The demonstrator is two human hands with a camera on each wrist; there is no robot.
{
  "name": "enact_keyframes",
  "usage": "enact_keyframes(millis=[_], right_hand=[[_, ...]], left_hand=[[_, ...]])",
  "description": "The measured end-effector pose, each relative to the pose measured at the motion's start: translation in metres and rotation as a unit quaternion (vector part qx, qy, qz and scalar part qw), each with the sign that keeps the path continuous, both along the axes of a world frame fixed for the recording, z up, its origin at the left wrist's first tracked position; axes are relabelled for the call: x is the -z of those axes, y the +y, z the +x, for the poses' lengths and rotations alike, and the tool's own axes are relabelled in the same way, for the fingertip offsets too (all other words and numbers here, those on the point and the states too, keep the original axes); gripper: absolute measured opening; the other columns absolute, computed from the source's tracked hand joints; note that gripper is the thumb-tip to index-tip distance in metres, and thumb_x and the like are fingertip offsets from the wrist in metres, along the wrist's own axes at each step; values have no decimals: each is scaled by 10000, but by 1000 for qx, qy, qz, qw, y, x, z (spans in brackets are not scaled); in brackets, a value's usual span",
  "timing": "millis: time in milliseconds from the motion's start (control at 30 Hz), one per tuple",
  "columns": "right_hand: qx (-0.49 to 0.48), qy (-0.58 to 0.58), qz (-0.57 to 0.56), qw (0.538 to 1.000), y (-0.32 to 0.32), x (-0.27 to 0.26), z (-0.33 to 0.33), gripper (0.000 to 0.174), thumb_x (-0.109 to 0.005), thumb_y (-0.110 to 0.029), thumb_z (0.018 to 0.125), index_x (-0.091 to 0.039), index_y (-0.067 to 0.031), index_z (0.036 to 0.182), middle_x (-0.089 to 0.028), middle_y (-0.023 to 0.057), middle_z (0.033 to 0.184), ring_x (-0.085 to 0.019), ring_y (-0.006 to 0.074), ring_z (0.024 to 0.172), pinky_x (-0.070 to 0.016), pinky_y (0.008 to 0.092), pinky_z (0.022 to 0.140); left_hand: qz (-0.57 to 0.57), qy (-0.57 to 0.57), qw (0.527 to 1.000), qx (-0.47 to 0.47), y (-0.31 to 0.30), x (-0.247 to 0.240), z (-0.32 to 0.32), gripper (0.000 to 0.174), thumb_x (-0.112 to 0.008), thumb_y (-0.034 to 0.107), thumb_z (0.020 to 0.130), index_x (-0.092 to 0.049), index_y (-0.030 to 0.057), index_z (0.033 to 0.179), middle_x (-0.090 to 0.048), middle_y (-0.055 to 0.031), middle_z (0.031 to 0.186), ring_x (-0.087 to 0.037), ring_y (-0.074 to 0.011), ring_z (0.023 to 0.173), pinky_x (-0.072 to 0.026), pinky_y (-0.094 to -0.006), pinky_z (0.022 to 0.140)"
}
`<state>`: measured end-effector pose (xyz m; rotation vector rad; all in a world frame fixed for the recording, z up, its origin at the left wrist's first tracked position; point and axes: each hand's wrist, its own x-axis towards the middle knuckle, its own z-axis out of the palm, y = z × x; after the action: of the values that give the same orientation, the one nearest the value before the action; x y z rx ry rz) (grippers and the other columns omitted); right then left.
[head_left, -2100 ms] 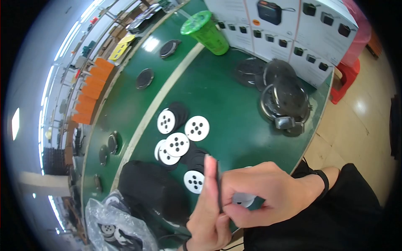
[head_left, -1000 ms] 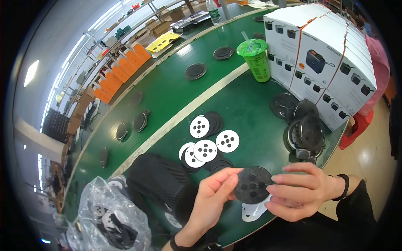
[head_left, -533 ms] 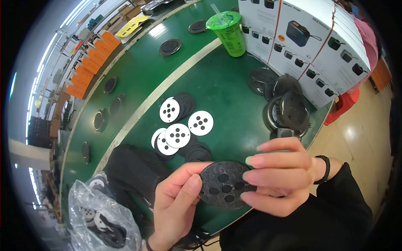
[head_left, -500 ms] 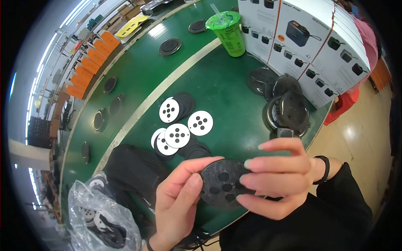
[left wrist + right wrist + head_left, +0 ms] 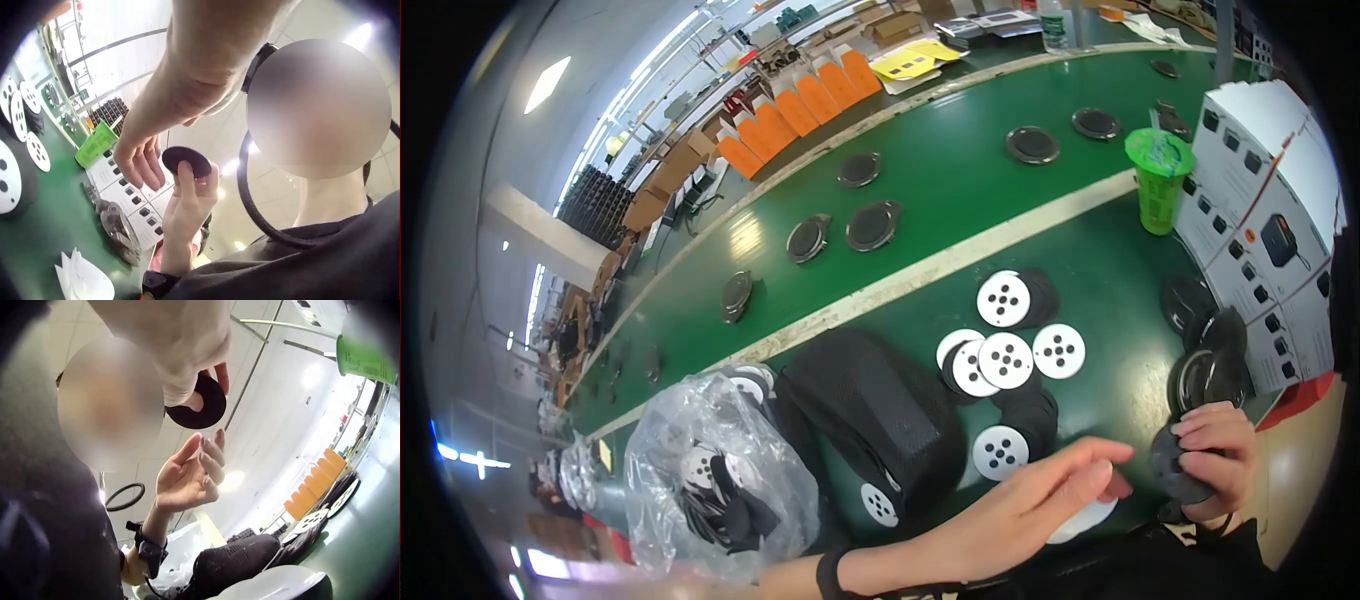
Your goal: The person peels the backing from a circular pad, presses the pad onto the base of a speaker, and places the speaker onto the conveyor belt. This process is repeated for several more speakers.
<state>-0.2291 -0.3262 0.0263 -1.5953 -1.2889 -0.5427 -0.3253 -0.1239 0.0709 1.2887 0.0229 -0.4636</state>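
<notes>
The right hand pinches a black perforated disc by its rim, fingers curled round the edge, at the near right corner of the green tabletop, just in front of a pile of black round frames. The left hand lies slack beside it, fingers straight and holding nothing, above a white peeled backing sheet. The left wrist view shows the disc raised edge-on between thumb and fingers. Handling it well probably means keeping the pinch on the rim, off the flat face and holes, and holding it level so it does not bend. Further out lie at least six white-faced discs with five holes each, one close to the left hand and a cluster beyond, fanned over dark ones. There is one black mesh housing, one clear plastic bag of more discs, one green cup, and a stack of white printed boxes. On the far lane at least six black round parts sit spaced apart.
</notes>
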Motion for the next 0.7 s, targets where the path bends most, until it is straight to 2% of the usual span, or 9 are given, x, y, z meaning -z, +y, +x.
enact_keyframes(millis=[33, 100, 133, 167, 200, 467, 567, 667, 700], right_hand=[[16, 49, 37, 998, 5, 3, 1, 165, -637, -52, 674, -553, -49, 816, -541, 119, 823, -579, 248, 711, -491, 352, 616], [36, 82, 25, 996, 9, 7, 5, 161, -638, -25, 682, -537, -44, 806, -533, 124, 794, -569, 245, 674, -478, 326, 588], [52, 95, 15, 994, 9, 11, 6, 158, -635, -22, 684, -535, -42, 805, -533, 125, 790, -569, 245, 668, -474, 319, 583], [68, 107, 3, 992, 12, 13, 7, 155, -633, -19, 686, -533, -41, 803, -533, 125, 787, -569, 245, 662, -470, 312, 579], [80, 107, -8, 991, 16, 13, 9, 134, -618, -15, 700, -533, -42, 800, -532, 121, 768, -566, 234, 635, -459, 298, 567], [56, 160, -8, 986, 38, 17, 23, 103, -616, -58, 734, -525, -50, 780, -536, 110, 747, -558, 198, 602, -441, 258, 532], [58, 179, -9, 982, 39, 18, 24, 117, -630, -88, 744, -528, -49, 782, -540, 108, 739, -561, 191, 592, -437, 248, 528], [68, 189, -1, 980, 38, 18, 22, 130, -641, -116, 760, -534, -48, 787, -545, 108, 733, -567, 183, 591, -437, 245, 523], [72, 191, 1, 979, 37, 17, 21, 134, -643, -124, 766, -536, -47, 788, -547, 108, 732, -569, 180, 591, -436, 245, 521]], left_hand=[[38, -23, 999, 8, 4, -2, 1, 401, -382, 303, 953, -397, -3, 1212, -581, -91, 930, -551, -158, 909, -410, -260, 822], [296, -137, 944, 53, 9, -20, -1, 315, -486, 209, 867, -480, -18, 1085, -586, -139, 928, -569, -244, 884, -411, -321, 809], [422, -182, 885, 79, 9, -32, 0, 331, -502, 179, 837, -474, -35, 1088, -568, -157, 954, -547, -283, 902, -384, -370, 843], [565, -296, 767, 61, 3, -23, -7, 270, -522, 164, 796, -518, -19, 995, -583, -118, 812, -566, -263, 781, -405, -360, 777], [623, -332, 708, 25, 3, -21, -6, 325, -530, 172, 746, -526, -24, 1006, -562, -104, 756, -561, -230, 725, -416, -328, 738], [654, -315, 687, -42, 7, -18, 9, 260, -516, 173, 728, -570, -7, 907, -570, -86, 675, -561, -208, 646, -417, -318, 655], [686, -302, 661, 29, 9, -16, 14, 256, -505, 193, 728, -565, -3, 882, -554, -67, 645, -541, -198, 614, -398, -308, 629], [650, -235, 721, 50, 8, -19, 22, 226, -543, 93, 731, -581, -11, 929, -608, -130, 781, -601, -280, 749, -454, -352, 684], [635, -180, 742, 118, 15, -26, 34, 241, -520, 146, 785, -563, -20, 955, -597, -150, 850, -590, -263, 826, -454, -345, 732]])
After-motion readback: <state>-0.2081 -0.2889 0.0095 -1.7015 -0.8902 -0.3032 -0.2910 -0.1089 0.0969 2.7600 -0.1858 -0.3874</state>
